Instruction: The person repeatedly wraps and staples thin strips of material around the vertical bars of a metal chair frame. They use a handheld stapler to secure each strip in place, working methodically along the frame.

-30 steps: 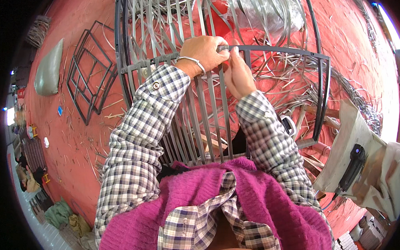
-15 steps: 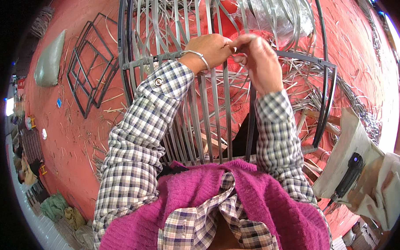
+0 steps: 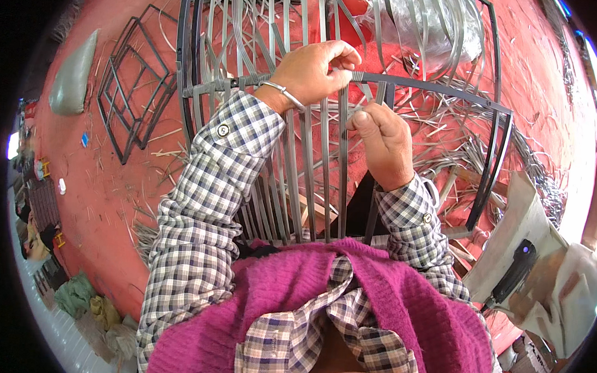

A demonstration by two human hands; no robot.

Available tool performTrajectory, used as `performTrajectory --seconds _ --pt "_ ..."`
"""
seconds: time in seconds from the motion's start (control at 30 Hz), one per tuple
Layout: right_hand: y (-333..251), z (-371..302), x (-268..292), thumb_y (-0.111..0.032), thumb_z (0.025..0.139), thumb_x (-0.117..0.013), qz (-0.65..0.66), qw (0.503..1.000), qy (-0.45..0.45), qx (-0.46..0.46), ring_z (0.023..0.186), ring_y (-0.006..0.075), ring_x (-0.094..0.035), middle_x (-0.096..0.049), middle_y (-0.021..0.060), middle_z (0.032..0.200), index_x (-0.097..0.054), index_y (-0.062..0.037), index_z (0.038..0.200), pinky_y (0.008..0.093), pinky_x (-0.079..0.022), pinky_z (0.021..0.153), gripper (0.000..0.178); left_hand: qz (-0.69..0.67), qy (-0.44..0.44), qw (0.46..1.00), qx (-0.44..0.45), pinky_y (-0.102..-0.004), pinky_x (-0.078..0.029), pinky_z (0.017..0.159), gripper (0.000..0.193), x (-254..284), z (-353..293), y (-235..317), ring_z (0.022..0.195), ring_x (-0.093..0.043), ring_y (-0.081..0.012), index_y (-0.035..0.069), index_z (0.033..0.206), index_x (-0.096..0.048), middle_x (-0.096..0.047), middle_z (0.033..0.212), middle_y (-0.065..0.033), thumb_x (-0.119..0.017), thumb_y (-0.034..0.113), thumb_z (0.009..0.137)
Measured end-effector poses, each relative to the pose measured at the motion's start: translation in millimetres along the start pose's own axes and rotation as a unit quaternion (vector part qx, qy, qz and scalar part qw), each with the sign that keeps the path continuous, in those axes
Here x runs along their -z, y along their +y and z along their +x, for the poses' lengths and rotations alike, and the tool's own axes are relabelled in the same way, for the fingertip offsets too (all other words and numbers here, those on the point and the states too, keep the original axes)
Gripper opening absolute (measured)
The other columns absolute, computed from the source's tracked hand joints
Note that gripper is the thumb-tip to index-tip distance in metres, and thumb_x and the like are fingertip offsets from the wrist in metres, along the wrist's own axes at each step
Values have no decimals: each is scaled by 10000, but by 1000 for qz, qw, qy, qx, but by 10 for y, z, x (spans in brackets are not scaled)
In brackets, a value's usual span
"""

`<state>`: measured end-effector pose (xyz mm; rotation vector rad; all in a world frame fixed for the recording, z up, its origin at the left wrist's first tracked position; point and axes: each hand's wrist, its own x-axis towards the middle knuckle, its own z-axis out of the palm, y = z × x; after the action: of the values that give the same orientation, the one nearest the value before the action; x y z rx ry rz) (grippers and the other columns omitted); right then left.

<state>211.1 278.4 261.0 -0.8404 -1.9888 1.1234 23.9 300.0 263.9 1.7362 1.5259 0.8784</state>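
Note:
A dark metal frame [image 3: 440, 88] stands before me, with flat grey plastic strips [image 3: 304, 144] running lengthwise over it. Strip is wound around its crossbar, making a grey wrapped stretch on the left part. My left hand [image 3: 309, 72], a bangle at the wrist, is at the end of this wrapping, its fingers curled at the crossbar; what is under the fingertips is partly hidden. Just below the bar on the right, my right hand [image 3: 384, 147] is closed, thumb against fingers, on a grey strip [image 3: 381, 92] that leads up to the bar.
Loose strips [image 3: 457, 149] litter the red floor. Beyond the frame lies clear plastic wrapping [image 3: 442, 34]. A cloth [image 3: 540, 221] with a black-handled tool [image 3: 516, 270] hangs at my right. Another metal frame [image 3: 134, 82] and a pale sack [image 3: 75, 73] lie left.
My right hand has moved down and away from the left hand, below the crossbar. The left hand stays at the bar, its fingers less bunched than before.

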Motion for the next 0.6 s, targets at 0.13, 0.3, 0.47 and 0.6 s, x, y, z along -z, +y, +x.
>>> performTrajectory --seconds 0.13,0.3,0.47,0.6 --pt "-175 160 7 -135 897 -497 -41 998 19 43 610 212 -536 -539 108 661 -570 19 765 314 -416 581 216 70 4 996 -60 -308 -501 806 293 1 -27 7 922 -629 -207 47 1032 -570 -636 991 -66 -648 180 783" --pt "-347 610 -157 -142 876 -513 -146 979 34 139 600 269 -564 -569 126 668 -590 17 784 367 -436 571 199 151 120 975 -107 -390 -503 677 274 -85 -36 -91 802 -629 -281 118 957 -587 -642 835 -81 -666 210 712" --pt "-533 831 -55 -158 838 -589 -250 937 43 240 765 300 -613 -638 143 848 -625 5 862 357 -488 683 169 157 162 973 -50 -425 -491 648 223 -89 64 -160 724 -615 -337 88 795 -649 -649 774 -129 -626 307 755" --pt "-305 431 731 -134 916 -526 -85 991 55 91 1024 139 -571 -604 115 1154 -522 -1 1236 253 -443 875 347 134 40 986 86 -399 -483 645 357 25 283 -146 678 -622 -300 45 754 -655 -642 719 -135 -675 401 744"
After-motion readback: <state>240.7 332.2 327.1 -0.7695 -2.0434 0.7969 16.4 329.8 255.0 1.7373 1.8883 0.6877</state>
